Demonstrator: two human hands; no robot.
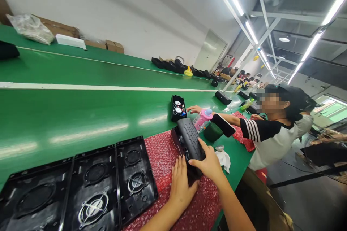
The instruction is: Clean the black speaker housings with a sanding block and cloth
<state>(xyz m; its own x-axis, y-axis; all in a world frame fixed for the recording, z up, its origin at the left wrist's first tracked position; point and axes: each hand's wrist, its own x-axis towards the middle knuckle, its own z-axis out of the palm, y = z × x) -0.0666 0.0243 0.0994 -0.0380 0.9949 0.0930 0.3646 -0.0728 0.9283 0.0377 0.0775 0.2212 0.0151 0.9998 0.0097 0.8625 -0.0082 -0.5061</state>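
A black ribbed cover [190, 139] lies tilted over a black housing [177, 140] on red bubble wrap [162, 151]. My right hand [210, 162] is wrapped round the cover's near right side, thumb on its left edge. With fingers stretched out close together, my left hand [181, 184] rests flat against the near left side of the housing. Just beyond stands an open black box [178, 108] with two round white parts and wires inside. Three black panels with round openings [94, 187] lie side by side at the lower left.
A co-worker [273, 126] sits at the right, one hand [194, 109] reaching near the open box. Beside the bubble wrap are a pink-topped bottle [202, 119], a dark green roll [213, 131], a phone [223, 124] and white tissue [223, 159]. Cartons [115, 46] line the wall.
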